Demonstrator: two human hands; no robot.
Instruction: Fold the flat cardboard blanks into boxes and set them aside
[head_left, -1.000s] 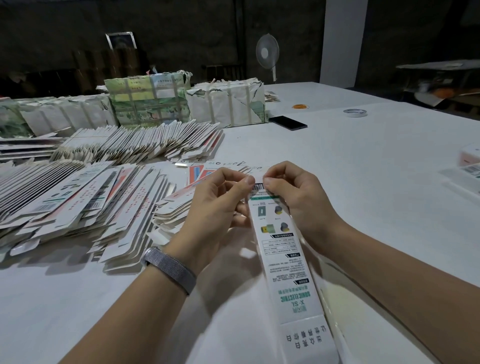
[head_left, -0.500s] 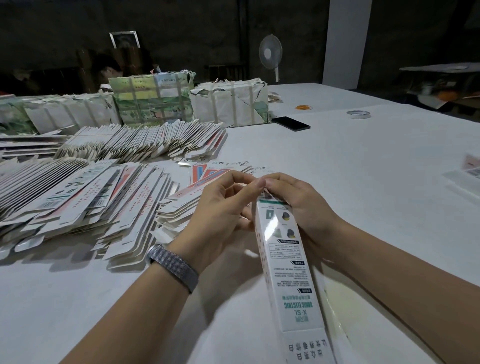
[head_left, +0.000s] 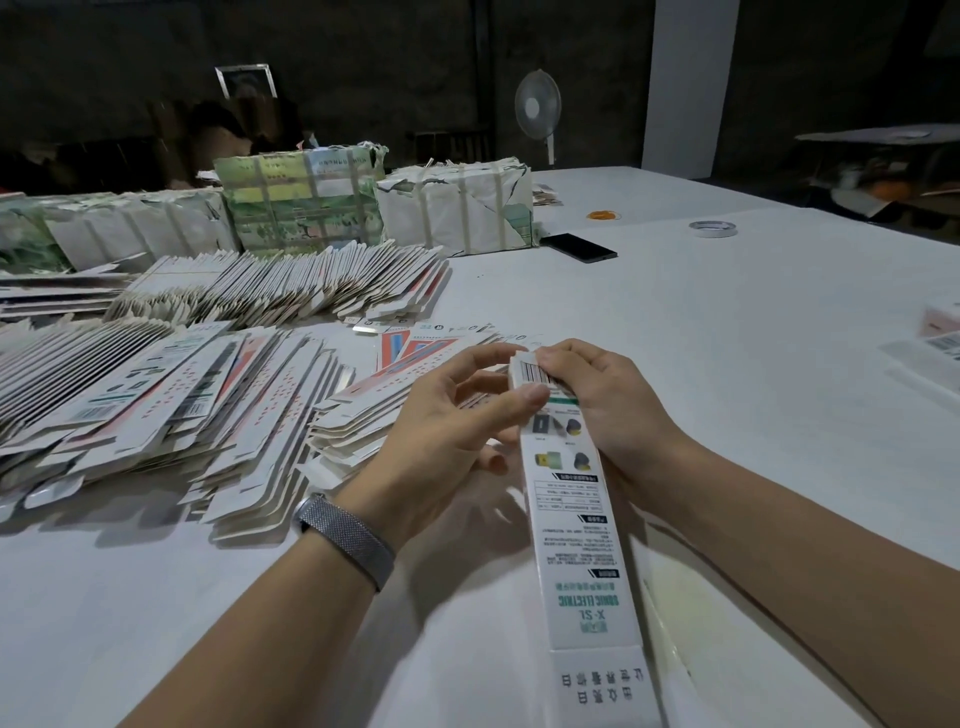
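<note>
Both hands are up on the far end of one long narrow box (head_left: 576, 519), which runs from the fingertips back toward the person's body. The right hand (head_left: 597, 410) has its fingers curled over the end flap with the barcode, pinching it; the left hand (head_left: 447, 431) steadies the same end from the other side, thumb pressed on the printed face, fingers loosely bent underneath. It looks like thin printed card: light, stiff along its length, easily creased, a bit slick on the glossy face, so I'd say the sensible hold is at the scored folds near the flap, not mid-span where the walls could buckle. Out past the left hand lie the fanned flat blanks (head_left: 156, 395), in several overlapping rows, far too many to count. Beyond those, I make out three or so strapped bundles (head_left: 457, 208). One phone (head_left: 579, 247), one tape roll (head_left: 712, 227), one fan (head_left: 537, 106).
</note>
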